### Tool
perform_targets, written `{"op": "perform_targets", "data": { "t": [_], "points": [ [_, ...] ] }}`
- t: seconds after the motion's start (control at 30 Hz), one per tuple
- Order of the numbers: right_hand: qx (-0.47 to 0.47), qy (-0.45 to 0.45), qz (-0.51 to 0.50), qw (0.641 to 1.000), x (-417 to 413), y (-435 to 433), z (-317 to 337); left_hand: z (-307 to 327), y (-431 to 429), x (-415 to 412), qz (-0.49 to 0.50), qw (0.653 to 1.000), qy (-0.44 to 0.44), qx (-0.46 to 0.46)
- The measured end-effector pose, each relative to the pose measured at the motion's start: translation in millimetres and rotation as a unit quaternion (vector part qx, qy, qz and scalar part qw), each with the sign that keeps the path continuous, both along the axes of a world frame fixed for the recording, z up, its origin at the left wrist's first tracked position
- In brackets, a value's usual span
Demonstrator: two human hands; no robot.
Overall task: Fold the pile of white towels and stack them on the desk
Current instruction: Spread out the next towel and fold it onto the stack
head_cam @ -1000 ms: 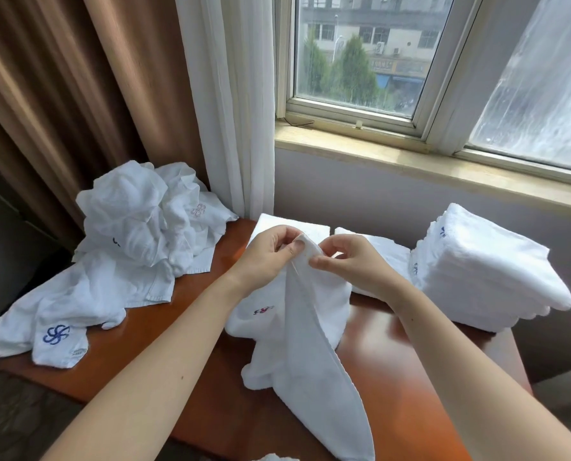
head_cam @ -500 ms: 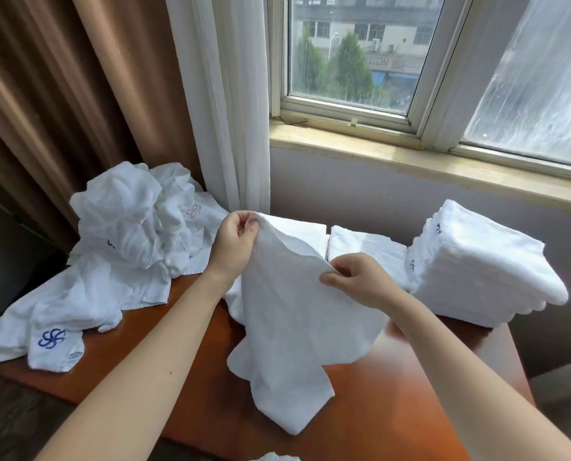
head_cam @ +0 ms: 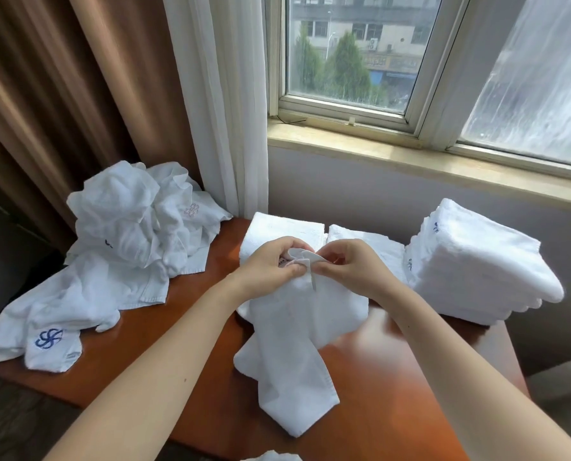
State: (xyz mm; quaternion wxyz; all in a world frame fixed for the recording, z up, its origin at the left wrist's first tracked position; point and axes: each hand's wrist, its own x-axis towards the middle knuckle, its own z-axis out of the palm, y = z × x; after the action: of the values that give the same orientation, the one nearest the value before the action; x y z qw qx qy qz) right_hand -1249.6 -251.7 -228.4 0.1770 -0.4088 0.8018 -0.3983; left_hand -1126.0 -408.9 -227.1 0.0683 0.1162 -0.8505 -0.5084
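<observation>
A white towel (head_cam: 294,344) was held above the bench (head_cam: 394,377), its top edge gathered between the left hand (head_cam: 271,271) and the right hand (head_cam: 350,264), which were set almost touching. The cloth was pinched by the fingers (head_cam: 292,269) of both hands, thumb against forefinger. From that pinch the towel hung down and toward the person, its long axis running from the fingers to a lower end that appeared to rest on the bench. The unfolded pile (head_cam: 128,234) lay well apart on the left and the folded stack (head_cam: 477,261) near on the right. The right hand was therefore judged the nearer to the stacking place.
</observation>
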Motion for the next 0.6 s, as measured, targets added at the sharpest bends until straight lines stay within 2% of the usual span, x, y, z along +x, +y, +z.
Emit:
{"op": "perform_targets", "data": {
  "t": [0.17,0.33,0.43,0.6],
  "points": [
    [0.092,0.061,-0.031,0.993,-5,9,1,-4,-11,-3,0.125,0.987,0.097,0.029],
    [0.136,0.156,-0.008,0.978,-1,11,2,-16,-27,-5,0.215,0.967,0.122,0.065],
    [0.114,0.189,0.000,0.975,-1,12,-2,-23,-40,-4,0.250,0.962,0.100,0.051],
    [0.029,0.147,-0.053,0.987,-4,16,-3,-30,-53,3,0.276,0.956,0.090,0.037]
  ]
}}
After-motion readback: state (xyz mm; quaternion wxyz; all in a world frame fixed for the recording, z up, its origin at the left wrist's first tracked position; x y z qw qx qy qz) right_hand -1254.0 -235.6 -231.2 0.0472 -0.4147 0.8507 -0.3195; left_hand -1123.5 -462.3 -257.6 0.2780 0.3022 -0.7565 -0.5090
